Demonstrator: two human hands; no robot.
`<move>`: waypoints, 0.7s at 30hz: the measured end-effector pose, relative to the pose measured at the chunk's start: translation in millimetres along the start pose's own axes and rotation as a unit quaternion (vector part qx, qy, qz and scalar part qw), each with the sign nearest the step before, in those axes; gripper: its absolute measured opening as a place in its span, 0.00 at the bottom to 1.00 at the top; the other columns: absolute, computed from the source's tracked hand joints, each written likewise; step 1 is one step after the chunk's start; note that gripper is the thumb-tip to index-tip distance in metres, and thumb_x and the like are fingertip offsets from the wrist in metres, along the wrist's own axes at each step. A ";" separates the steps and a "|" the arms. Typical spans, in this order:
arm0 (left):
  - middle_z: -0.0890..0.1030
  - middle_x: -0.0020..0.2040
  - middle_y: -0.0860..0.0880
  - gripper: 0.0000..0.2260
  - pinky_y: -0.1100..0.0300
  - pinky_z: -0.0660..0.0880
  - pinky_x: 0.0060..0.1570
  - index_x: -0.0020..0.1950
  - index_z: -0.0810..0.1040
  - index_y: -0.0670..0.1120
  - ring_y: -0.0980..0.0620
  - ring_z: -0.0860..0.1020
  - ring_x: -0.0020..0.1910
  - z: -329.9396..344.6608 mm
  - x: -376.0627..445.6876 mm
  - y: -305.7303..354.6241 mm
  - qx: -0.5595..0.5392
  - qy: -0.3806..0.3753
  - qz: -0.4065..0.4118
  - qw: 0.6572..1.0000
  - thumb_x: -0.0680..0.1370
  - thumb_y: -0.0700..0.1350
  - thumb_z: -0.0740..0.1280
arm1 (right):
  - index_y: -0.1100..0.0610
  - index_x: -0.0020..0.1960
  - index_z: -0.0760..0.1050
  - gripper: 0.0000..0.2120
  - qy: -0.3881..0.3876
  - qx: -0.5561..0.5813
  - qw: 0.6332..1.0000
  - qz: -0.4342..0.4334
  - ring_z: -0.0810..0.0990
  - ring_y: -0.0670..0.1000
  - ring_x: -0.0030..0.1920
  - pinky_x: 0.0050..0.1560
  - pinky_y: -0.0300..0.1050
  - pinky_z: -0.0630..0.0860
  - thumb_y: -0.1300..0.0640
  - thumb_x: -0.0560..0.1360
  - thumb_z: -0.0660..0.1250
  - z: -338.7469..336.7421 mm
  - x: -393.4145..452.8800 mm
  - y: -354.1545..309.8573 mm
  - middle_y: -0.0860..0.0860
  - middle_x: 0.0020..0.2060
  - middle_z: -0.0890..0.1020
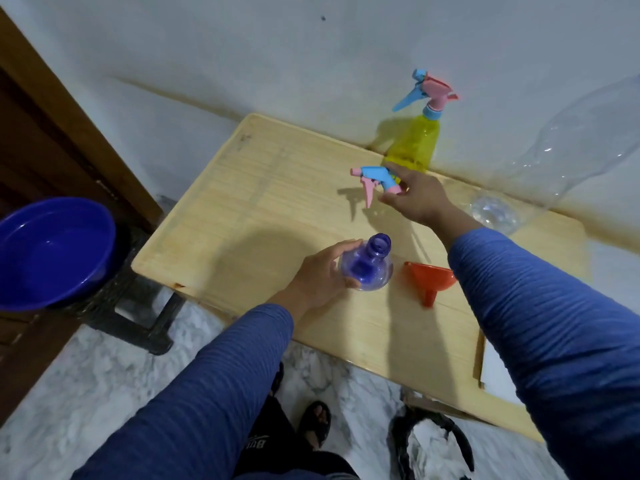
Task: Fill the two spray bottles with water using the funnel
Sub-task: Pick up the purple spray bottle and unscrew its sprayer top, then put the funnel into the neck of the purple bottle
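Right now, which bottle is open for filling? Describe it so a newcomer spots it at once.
On the wooden table, look at the near edge, left of the orange funnel. The left hand grips a purple bottle there. Unlike the yellow bottle by the wall, it has no sprayer on its neck.

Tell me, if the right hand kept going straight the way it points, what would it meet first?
Probably the yellow spray bottle just beyond the right hand, which holds a sprayer head; depth is unclear.
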State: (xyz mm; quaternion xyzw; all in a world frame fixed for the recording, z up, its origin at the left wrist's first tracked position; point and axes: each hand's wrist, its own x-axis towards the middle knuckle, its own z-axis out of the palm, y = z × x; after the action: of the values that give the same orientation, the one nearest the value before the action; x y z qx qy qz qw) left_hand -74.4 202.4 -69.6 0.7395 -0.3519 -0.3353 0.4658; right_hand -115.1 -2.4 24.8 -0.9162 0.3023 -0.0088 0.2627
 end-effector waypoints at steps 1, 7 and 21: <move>0.74 0.66 0.54 0.31 0.64 0.69 0.61 0.69 0.70 0.53 0.52 0.75 0.61 0.5 -0.3 0.2 0.004 0.005 0.001 1.000 0.68 0.43 0.76 | 0.47 0.73 0.63 0.29 -0.015 -0.007 1.000 0.015 0.75 0.57 0.58 0.56 0.42 0.67 0.52 0.74 0.67 8.9 1.6 9.1 0.55 0.52 0.78; 0.74 0.66 0.52 0.31 0.62 0.70 0.64 0.68 0.70 0.52 0.54 0.74 0.62 0.6 -2.3 2.4 -0.020 0.003 0.002 1.000 0.68 0.43 0.77 | 0.47 0.74 0.59 0.30 -0.060 -0.042 0.996 0.049 0.73 0.60 0.60 0.58 0.47 0.68 0.51 0.75 0.66 39.9 10.0 40.5 0.59 0.59 0.76; 0.73 0.66 0.53 0.30 0.72 0.69 0.58 0.65 0.69 0.58 0.57 0.74 0.62 1.7 -4.4 5.8 -0.043 -0.009 0.005 0.999 0.69 0.38 0.75 | 0.47 0.74 0.59 0.33 -0.049 -0.030 0.995 0.077 0.72 0.60 0.62 0.59 0.50 0.69 0.45 0.73 0.68 45.2 14.1 49.0 0.60 0.61 0.72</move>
State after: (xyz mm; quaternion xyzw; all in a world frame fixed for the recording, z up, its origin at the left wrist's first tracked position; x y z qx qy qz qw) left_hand -79.2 203.4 -64.0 0.7143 -0.3449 -0.3540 0.4955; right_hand -122.6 -22.1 -40.0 -0.8971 0.3585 0.0649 0.2499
